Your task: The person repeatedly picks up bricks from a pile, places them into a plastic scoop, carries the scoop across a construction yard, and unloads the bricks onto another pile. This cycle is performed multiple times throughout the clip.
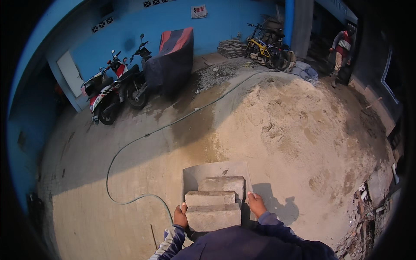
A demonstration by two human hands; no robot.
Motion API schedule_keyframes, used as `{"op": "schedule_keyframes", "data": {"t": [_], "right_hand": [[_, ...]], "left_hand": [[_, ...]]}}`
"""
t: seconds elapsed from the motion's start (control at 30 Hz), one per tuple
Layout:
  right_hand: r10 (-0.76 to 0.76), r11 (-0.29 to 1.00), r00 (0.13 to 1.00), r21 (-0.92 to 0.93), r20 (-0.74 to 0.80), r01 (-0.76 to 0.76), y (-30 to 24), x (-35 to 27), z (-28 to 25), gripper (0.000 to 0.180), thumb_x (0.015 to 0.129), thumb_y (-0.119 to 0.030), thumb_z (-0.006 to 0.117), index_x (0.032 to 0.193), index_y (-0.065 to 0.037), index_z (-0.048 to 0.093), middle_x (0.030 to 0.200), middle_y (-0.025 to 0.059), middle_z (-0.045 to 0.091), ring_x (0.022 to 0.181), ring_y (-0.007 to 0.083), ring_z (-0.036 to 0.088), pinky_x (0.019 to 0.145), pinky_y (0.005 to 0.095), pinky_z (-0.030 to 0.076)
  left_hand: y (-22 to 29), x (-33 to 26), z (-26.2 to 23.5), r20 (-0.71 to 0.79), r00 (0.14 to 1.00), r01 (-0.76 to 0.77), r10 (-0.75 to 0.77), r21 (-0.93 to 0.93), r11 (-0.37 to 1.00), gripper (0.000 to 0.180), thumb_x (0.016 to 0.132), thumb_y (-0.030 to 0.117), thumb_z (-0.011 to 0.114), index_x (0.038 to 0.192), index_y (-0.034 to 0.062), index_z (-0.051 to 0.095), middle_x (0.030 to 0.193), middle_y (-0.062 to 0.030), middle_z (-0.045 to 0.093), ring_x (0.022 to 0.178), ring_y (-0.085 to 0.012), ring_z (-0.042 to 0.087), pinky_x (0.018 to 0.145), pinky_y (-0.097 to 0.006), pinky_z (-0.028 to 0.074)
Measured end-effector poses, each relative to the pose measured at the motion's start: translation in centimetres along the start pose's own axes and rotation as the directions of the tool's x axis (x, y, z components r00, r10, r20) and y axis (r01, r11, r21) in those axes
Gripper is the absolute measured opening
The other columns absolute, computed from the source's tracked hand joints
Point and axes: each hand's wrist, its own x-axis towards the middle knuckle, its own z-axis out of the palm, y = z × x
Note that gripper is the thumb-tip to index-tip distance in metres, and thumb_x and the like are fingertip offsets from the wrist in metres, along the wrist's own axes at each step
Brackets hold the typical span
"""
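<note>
In what looks like a hauling step, the left hand (180,216) and right hand (256,204) grip opposite sides of a grey tub (216,168) with curled fingers, concrete blocks (211,198) lying inside it, and the next move likely calls for a level, even hold.

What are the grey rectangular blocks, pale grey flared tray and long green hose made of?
The blocks: probably concrete, matt and rough-faced. The tray: perhaps metal, dull, judging by its thin rim. The hose: likely rubber or plastic, given its smooth bends; finish unclear.
</note>
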Motion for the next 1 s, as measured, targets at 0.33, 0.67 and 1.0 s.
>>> {"op": "schedule_keyframes", "data": {"t": [0.33,0.67,1.0], "right_hand": [[-0.131,0.989,0.990,-0.069,0.047,0.134,-16.3,31.3,12.0,0.054,0.099,-0.048,0.053,0.090,0.005,0.064,0.091,0.0231,0.069,0.089,0.0366,0.067,0.081,0.0425,0.049],[-0.153,0.971,0.984,-0.173,0.095,0.167,-34.0,55.1,21.5,0.057,0.101,-0.048,0.047,0.101,0.007,0.062,0.105,0.0315,0.065,0.104,0.0469,0.062,0.090,0.0469,0.047],[-0.072,0.997,0.995,-0.009,-0.072,0.072,-48.8,77.1,30.4,0.052,0.100,-0.045,0.053,0.097,0.006,0.062,0.096,0.0230,0.068,0.095,0.0369,0.065,0.084,0.0425,0.048]], "left_hand": [[11.4,32.3,2.2,0.017,0.999,0.035,-0.032,-0.318,0.947,0.053,0.105,0.045,0.049,0.098,-0.0063,0.058,0.092,-0.0159,0.069,0.081,-0.0230,0.065,0.073,-0.035,0.053],[19.6,61.2,2.9,-0.031,0.999,-0.028,0.017,-0.410,0.912,0.051,0.105,0.044,0.050,0.100,-0.0062,0.060,0.092,-0.0160,0.070,0.082,-0.0215,0.067,0.072,-0.035,0.054],[29.9,95.7,3.1,0.182,0.970,-0.104,0.163,-0.299,0.949,0.057,0.104,0.046,0.048,0.099,-0.0092,0.061,0.088,-0.0194,0.070,0.080,-0.0260,0.067,0.073,-0.038,0.053]]}}
